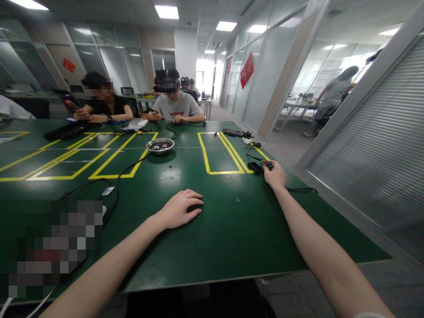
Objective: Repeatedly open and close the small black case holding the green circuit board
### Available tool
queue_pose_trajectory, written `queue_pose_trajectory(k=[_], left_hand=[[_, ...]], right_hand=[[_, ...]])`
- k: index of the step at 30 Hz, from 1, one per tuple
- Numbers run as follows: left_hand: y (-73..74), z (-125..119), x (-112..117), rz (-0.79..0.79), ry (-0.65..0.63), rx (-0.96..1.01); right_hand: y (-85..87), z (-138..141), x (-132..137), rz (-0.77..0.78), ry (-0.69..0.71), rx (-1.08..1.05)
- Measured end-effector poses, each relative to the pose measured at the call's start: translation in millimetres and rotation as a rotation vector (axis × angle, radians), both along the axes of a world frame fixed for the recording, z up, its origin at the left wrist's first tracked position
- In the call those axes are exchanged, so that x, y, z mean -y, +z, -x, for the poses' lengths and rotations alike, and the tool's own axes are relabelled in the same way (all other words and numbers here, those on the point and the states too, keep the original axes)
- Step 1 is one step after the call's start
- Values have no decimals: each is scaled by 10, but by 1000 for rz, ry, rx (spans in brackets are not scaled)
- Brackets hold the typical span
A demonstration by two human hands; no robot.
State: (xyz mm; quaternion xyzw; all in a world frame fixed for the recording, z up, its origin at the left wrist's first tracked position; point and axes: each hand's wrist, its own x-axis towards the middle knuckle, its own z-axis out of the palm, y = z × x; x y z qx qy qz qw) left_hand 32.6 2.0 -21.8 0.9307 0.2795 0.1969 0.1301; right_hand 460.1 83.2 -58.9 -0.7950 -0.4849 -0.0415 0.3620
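One left hand (180,210), fingers (194,194) spread, rests on table (232,240); right hand (275,176) pinches multicoloured bundle (266,164), black piece (255,167) beside fingers.

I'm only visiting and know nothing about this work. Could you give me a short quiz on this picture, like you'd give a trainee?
1. True or false: the right hand is at a small multicoloured item.
2. Multiple choice: how is the left hand?
A) Clenched in a fist
B) Open, fingers extended
C) Out of view
3. Fill in the colour: the round metal bowl stands on a ____ tabletop.

Key: 1. True. 2. B. 3. Green.
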Motion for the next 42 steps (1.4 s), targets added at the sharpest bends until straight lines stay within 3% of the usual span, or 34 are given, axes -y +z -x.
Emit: queue_pose_trajectory(k=[6, 16, 24, 30, 33, 35, 38, 42], left_hand=[[13, 5, -1, -3, 2, -2], [9, 3, -6, 0, 18, -25], [0, 5, -8, -7, -1, -3], [27, -5, -3, -38, 59, 118], [87, 9, 21, -44, 72, 160], [125, 17, 41, -11, 59, 97], [154, 12, 69, 3, 69, -29], [148, -19, 89, -31, 130, -63]], right_hand=[[20, 112, -23, 108, -33, -17], [150, 320, 67, 158, 79, 49], [156, 734, 101, 133, 482, 42], [208, 1365, 398, 51, 1091, -56], [267, 1683, 612, 97, 1450, -163], [295, 1839, 724, 139, 1609, -213], [302, 1944, 810, 119, 1635, -175], [282, 1924, 835, 45, 1511, -69]])
